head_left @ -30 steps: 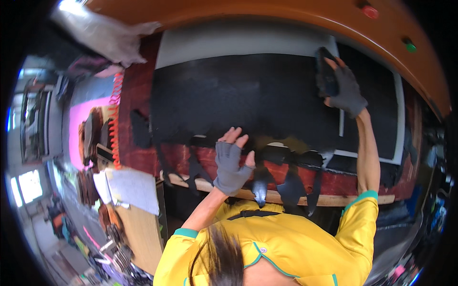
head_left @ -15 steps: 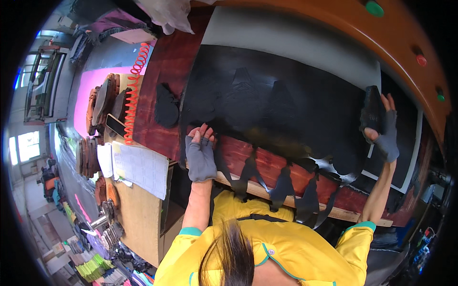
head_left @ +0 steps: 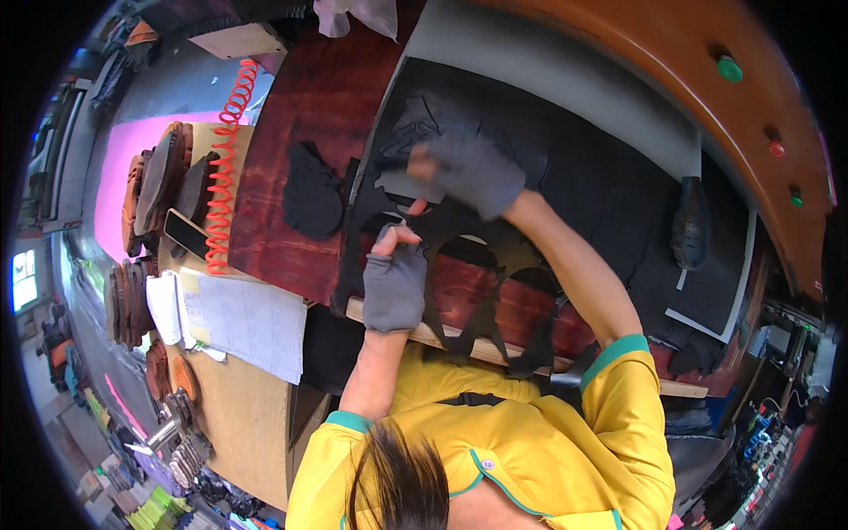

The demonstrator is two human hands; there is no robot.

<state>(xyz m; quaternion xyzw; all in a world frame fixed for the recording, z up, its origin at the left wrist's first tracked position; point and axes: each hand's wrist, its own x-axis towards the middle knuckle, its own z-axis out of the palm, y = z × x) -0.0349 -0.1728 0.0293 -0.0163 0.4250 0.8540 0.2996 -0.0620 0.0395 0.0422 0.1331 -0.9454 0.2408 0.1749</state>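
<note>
Hands number two at one black sheet; whether either grip is clenched, I cannot tell.

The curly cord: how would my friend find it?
Find the dark red tabletop left of the big black sheet. Just past the tabletop's left edge, beside the stacked brown shapes, is the curly cord. Its bright red coils set it apart.

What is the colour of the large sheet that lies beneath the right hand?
The large sheet is black; the head view shows it best.
</note>
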